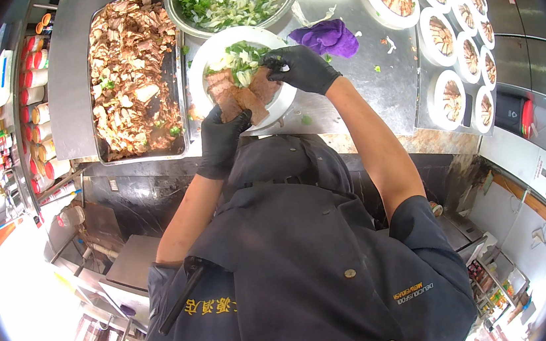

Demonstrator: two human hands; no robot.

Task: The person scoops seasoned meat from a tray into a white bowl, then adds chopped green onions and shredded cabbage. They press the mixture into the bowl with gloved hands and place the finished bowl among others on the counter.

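Note:
A white bowl [200, 85] stands before me, holding chopped greens and onion [242, 56] with several slices of cooked meat [246, 101] on the near side. My left hand [224, 133], in a black glove, is at the bowl's near rim with its thumb and fingers on the meat slices. My right hand [300, 70], also black-gloved, pinches at the edge of a slice on the bowl's right side; its fingertips partly hide that slice. Just beyond the bowl is a large metal basin [294, 3] of chopped greens and onion.
A metal tray [186, 124] of chopped cooked meat lies at the left. A purple cloth [326, 40] is right of the bowl, on the steel table [374, 90] among scraps. Several white bowls [420, 2] topped with sliced meat stand far right. Lidded jars [36, 95] line a shelf at the far left.

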